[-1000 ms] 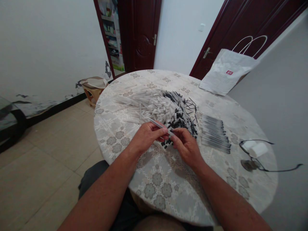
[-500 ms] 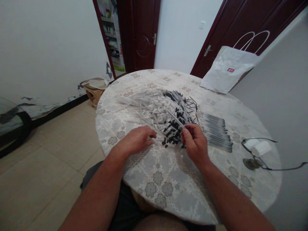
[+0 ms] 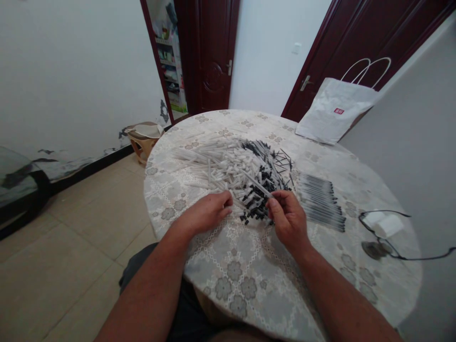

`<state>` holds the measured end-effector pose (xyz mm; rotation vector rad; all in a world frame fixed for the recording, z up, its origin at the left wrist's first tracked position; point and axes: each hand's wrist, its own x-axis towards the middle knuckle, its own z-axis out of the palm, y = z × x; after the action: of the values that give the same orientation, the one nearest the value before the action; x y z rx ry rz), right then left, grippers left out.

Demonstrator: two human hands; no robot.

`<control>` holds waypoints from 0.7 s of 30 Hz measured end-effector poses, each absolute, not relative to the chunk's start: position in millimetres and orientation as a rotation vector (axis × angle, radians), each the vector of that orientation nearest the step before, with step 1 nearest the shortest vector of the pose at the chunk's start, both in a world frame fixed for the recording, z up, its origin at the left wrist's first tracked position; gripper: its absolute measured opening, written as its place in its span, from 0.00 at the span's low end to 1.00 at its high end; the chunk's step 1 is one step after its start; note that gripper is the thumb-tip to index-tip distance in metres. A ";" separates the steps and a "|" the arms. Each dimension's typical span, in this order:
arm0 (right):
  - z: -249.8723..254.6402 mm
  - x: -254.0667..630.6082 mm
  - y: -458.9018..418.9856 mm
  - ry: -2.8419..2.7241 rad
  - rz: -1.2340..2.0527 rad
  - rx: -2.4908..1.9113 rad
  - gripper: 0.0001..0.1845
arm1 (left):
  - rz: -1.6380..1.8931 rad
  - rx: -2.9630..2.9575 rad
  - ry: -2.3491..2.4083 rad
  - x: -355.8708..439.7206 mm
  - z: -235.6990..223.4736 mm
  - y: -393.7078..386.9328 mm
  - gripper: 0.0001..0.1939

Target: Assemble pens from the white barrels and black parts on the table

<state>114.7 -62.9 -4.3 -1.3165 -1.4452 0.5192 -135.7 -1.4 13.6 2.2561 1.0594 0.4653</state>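
Observation:
My right hand (image 3: 288, 216) pinches a whitish, see-through pen barrel (image 3: 257, 184) between thumb and fingers. The barrel slants up and left over the pile. My left hand (image 3: 212, 209) rests at the pile's near left edge, its fingertips drawn together; what they hold, if anything, is hidden. Between the hands lie many small black caps (image 3: 251, 209). Behind them spreads a loose heap of pale barrels (image 3: 221, 164), with thin dark sticks (image 3: 281, 159) like refills at its far right. Right of my right hand, dark-tipped pens (image 3: 318, 197) lie side by side in a row.
The round table has a flowered cloth (image 3: 235, 285). Eyeglasses (image 3: 395, 256), a white roll (image 3: 388, 225) and a dark round object (image 3: 372, 249) lie at the right. A white paper bag (image 3: 335, 111) stands at the back right edge. A stool (image 3: 144, 142) stands beyond the left edge.
My left fingers have closed together; earlier the thumb and forefinger were apart. The right hand still holds the barrel in nearly the same place. The view has shifted slightly.

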 end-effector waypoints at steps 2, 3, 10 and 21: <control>-5.0 114.3 -63.9 -1.460 0.534 -1.312 0.10 | 0.640 2.031 1.037 -137.6 20.9 0.8 0.08; -5.4 114.0 -64.5 -1.472 0.544 -1.312 0.10 | 0.728 1.892 1.020 -137.8 24.3 1.7 0.11; -6.7 109.8 -69.3 -1.654 0.533 -1.295 0.09 | 1.082 1.073 0.840 -129.9 28.5 4.5 0.15; -1.2 105.6 -70.2 -1.844 0.365 -1.294 0.08 | 1.244 0.689 0.733 -122.9 25.2 6.9 0.17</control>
<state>105.6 -70.2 -1.2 -1.2941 -1.8435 0.3645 -122.9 6.9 25.2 0.6887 0.7332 1.2444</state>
